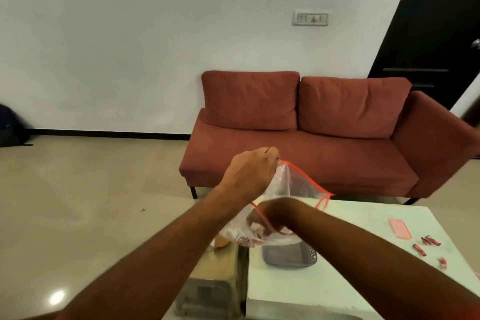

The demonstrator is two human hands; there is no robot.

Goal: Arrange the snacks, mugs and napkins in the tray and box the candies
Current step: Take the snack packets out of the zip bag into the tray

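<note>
Clear zip bag: limp, light, slippery film. Left hand fingers pinched on far rim; right hand inside, finger state untellable. Best held at rim, above tray.

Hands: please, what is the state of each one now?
Left hand: closed, pinching the rim of the bag.
Right hand: inside the bag; grip cannot be told.

I see soft, even indoor light; an overhead lamp's glare spots the glossy beige tiled floor at lower left. Wide-angle bending curves the tall black door, and both forearms smear with motion blur
</note>
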